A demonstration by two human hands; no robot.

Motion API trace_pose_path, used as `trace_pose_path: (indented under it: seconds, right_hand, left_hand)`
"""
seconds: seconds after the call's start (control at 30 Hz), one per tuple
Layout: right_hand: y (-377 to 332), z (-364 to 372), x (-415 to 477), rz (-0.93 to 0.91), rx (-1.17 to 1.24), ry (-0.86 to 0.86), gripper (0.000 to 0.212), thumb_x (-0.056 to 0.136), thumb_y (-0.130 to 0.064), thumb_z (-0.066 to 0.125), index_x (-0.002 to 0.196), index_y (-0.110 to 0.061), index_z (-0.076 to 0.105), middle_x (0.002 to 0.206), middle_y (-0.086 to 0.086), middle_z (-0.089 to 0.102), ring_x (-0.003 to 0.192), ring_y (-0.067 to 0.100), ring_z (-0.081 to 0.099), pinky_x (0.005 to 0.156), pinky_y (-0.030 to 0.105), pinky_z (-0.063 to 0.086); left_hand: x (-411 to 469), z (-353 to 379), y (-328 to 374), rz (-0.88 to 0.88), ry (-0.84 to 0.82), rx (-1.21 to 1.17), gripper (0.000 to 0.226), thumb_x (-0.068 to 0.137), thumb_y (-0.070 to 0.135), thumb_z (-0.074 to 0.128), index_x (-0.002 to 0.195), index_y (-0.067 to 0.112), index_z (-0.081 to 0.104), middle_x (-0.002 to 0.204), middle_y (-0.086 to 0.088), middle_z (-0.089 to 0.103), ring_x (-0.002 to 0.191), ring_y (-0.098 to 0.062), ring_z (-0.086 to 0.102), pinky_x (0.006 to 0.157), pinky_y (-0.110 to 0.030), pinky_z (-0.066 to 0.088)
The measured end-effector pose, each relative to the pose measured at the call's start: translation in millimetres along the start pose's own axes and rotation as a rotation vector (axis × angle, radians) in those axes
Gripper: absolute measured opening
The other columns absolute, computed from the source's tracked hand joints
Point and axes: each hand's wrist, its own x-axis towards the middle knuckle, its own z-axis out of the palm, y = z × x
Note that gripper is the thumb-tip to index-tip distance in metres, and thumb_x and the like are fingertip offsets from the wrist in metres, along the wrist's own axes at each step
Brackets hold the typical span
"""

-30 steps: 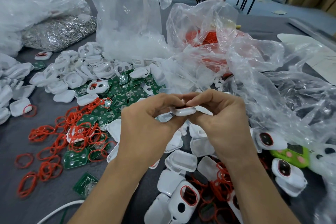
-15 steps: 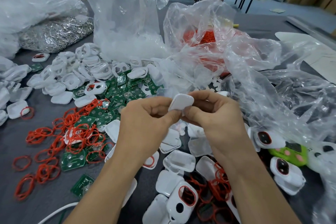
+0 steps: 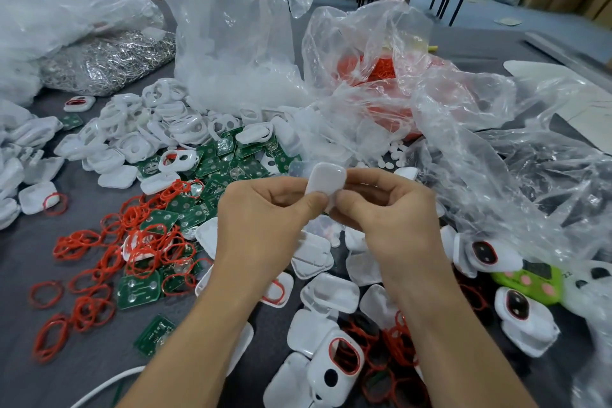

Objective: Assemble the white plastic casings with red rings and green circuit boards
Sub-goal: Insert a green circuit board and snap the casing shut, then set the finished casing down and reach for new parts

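Both hands meet above the middle of the table and pinch one white plastic casing (image 3: 326, 180), which stands tilted up on edge between them. My left hand (image 3: 261, 229) holds its lower left edge with thumb and curled fingers. On the casing's right side is my right hand (image 3: 390, 225). Loose red rings (image 3: 109, 252) and green circuit boards (image 3: 212, 172) lie spread on the grey table to the left. More white casings (image 3: 331, 291) lie below my hands.
Clear plastic bags (image 3: 231, 43) rise behind the parts, one holding red rings (image 3: 384, 76). A bag of metal clips (image 3: 106, 63) sits at the far left. Finished casings with red rings (image 3: 341, 358) and a green toy piece (image 3: 530, 282) lie at the lower right.
The casing lay flat between my fingertips a second ago. It has since been turned up on edge and lifted slightly, both hands still holding it.
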Motion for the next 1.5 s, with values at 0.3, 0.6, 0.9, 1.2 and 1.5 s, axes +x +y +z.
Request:
trace_pose_path:
  seconds: [0.3,0.6,0.9,1.2,1.5]
  right_hand:
    - [-3,6,-1,0.104,0.120,-0.053,0.017,0.087,-0.006,0.078,0.100,-0.017,0.080,0.087,0.009,0.080,0.081,0.025,0.079,0.073,0.029,0.063]
    - [-7,-8,4,0.250,0.131,-0.132,0.019,0.094,0.004,0.065,0.100,-0.009,0.078,0.089,0.014,0.079,0.077,0.024,0.077,0.068,0.026,0.061]
    - [-4,1,1,0.150,-0.025,-0.026,0.019,0.091,-0.015,0.075,0.077,-0.025,0.084,0.074,0.012,0.077,0.062,0.023,0.068,0.061,0.033,0.059]
    - [-3,-2,0,0.124,-0.066,-0.188,0.013,0.093,-0.011,0.072,0.089,-0.019,0.082,0.081,0.007,0.079,0.069,0.016,0.073,0.062,0.022,0.056]
    - [6,-2,0,0.019,-0.127,-0.162,0.023,0.077,-0.011,0.076,0.090,-0.029,0.081,0.079,-0.001,0.079,0.070,0.010,0.072,0.068,0.022,0.053]
  left_hand:
    - [-9,5,2,0.217,0.094,0.233,0.038,0.074,0.010,0.089,0.097,0.038,0.081,0.097,0.030,0.074,0.087,0.007,0.071,0.083,-0.017,0.056]
    - [1,4,1,-0.011,-0.002,-0.098,0.031,0.081,0.011,0.085,0.107,0.027,0.080,0.068,0.008,0.075,0.064,-0.007,0.069,0.066,-0.028,0.060]
    - [0,4,-2,-0.036,-0.105,-0.131,0.025,0.082,0.007,0.083,0.094,0.029,0.082,0.076,-0.007,0.079,0.077,-0.029,0.077,0.073,-0.048,0.062]
    - [2,1,-1,-0.031,-0.094,-0.182,0.020,0.084,0.010,0.080,0.082,0.029,0.085,0.074,-0.007,0.078,0.070,-0.032,0.076,0.063,-0.038,0.064]
    - [2,2,-5,-0.006,-0.149,-0.119,0.015,0.088,0.017,0.079,0.094,0.030,0.084,0.080,0.000,0.080,0.072,-0.016,0.072,0.065,-0.033,0.059]
